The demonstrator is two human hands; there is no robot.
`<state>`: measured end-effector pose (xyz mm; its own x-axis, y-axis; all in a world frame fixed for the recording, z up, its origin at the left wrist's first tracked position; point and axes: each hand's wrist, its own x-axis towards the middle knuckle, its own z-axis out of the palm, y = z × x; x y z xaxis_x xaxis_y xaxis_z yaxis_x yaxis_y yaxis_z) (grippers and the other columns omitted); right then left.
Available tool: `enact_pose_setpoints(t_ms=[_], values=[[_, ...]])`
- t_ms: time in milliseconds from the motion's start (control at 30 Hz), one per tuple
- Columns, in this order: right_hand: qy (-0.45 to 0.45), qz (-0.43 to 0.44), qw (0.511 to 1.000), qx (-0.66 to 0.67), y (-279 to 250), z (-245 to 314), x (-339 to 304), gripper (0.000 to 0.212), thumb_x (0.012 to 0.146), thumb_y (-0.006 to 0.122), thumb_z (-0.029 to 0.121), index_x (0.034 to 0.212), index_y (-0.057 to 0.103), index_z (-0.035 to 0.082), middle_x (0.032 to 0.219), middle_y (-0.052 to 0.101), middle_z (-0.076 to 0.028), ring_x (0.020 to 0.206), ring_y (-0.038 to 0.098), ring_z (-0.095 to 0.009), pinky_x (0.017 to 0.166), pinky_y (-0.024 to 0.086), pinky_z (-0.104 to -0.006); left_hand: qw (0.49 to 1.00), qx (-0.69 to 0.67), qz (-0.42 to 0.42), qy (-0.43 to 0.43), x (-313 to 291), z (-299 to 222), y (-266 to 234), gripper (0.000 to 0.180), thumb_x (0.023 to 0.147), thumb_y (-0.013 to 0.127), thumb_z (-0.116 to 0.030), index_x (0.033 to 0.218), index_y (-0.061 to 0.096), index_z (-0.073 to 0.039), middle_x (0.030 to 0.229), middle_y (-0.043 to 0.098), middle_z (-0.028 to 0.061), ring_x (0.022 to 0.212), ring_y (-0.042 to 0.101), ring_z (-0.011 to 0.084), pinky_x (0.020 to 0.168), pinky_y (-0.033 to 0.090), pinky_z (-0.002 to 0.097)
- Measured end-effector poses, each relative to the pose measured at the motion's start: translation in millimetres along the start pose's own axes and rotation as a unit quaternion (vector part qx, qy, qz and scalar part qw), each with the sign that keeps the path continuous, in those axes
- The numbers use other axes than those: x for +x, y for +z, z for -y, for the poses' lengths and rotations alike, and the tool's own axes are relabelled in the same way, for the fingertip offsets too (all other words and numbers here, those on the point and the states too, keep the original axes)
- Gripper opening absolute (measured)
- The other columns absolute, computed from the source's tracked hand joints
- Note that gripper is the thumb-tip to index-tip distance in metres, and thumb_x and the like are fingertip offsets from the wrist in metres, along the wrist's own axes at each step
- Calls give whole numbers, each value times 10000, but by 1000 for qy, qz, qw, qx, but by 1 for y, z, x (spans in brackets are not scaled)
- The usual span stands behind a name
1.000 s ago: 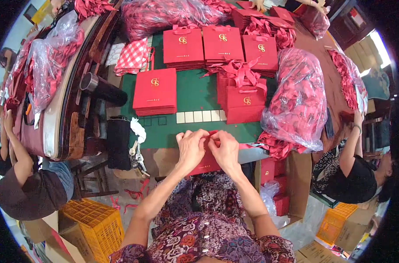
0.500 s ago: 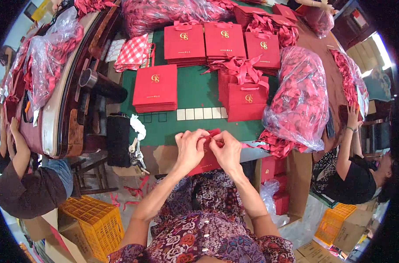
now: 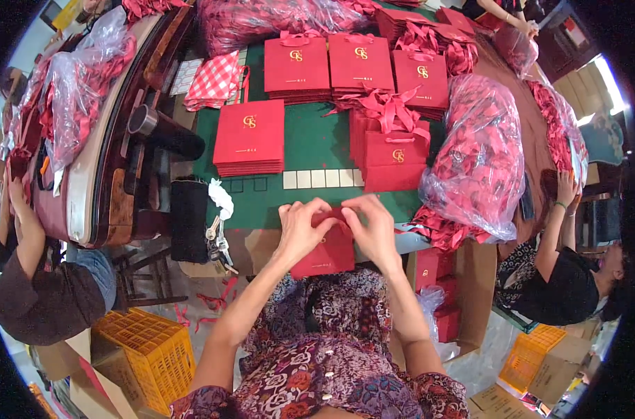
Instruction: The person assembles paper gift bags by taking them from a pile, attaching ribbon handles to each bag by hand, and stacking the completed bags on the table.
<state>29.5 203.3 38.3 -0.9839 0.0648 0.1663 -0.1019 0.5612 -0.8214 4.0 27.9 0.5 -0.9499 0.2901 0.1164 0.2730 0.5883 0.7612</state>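
The right hand [image 3: 373, 227] has moved slightly up and outward from the left hand [image 3: 302, 229] over the last second, opening a gap through which more of the red paper bag [image 3: 326, 253] shows: its upper part and more of its front panel are now in sight. The bag itself hangs in nearly the same place, at the near edge of the green-topped bench [image 3: 254, 213], above the person's lap. The shift suggests that the fingering at the bag's top edge goes on, with the left hand steadying it.

The left grip is closed, thumb in front and the other fingers curled toward the back of the bag's top edge. The right thumb and forefinger curve close together at that edge, but whether they pinch paper, ribbon or nothing cannot be told.

The bag's handle cannot be made out, its back faces away, and the left thumb hides part of the gold emblem. A ribbon heap [image 3: 443, 227] near the right wrist lies partly under the clear plastic sack [image 3: 476, 157].
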Motion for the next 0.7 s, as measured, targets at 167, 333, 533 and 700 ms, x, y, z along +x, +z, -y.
enact_pose_setpoints(t_ms=[167, 333, 533, 700], values=[[-22, 127, 990, -55, -11, -26, 17, 141, 877, 688, 176, 887, 735, 44, 933, 676, -116, 930, 645, -300, 835, 505, -387, 998, 35, 9, 54, -2, -18, -8, 108, 800, 754, -184, 891, 700, -166, 827, 673, -15, 858, 569, 227, 871, 328, 417], [-29, 272, 961, 40, -21, -39, 30, 155, 880, 676, 158, 950, 746, 39, 955, 680, -111, 963, 636, -275, 882, 495, -370, 983, 71, -36, 164, -7, -21, -13, 61, 777, 734, -161, 828, 704, -175, 833, 602, -28, 871, 557, 189, 866, 343, 402], [-26, 354, 921, 162, -21, -43, 39, 140, 873, 695, 146, 946, 748, 39, 944, 690, -84, 1007, 610, -212, 920, 486, -355, 965, 91, -18, 247, -6, -22, -16, 86, 786, 748, -153, 857, 724, -195, 841, 621, -47, 824, 584, 149, 856, 339, 379], [51, 297, 925, 232, -12, -43, 34, 117, 884, 690, 125, 921, 738, 25, 953, 652, -55, 991, 589, -152, 919, 454, -301, 974, 53, -22, 218, -1, -23, -24, 85, 786, 758, -166, 862, 721, -177, 854, 636, -36, 845, 595, 143, 860, 331, 373]])
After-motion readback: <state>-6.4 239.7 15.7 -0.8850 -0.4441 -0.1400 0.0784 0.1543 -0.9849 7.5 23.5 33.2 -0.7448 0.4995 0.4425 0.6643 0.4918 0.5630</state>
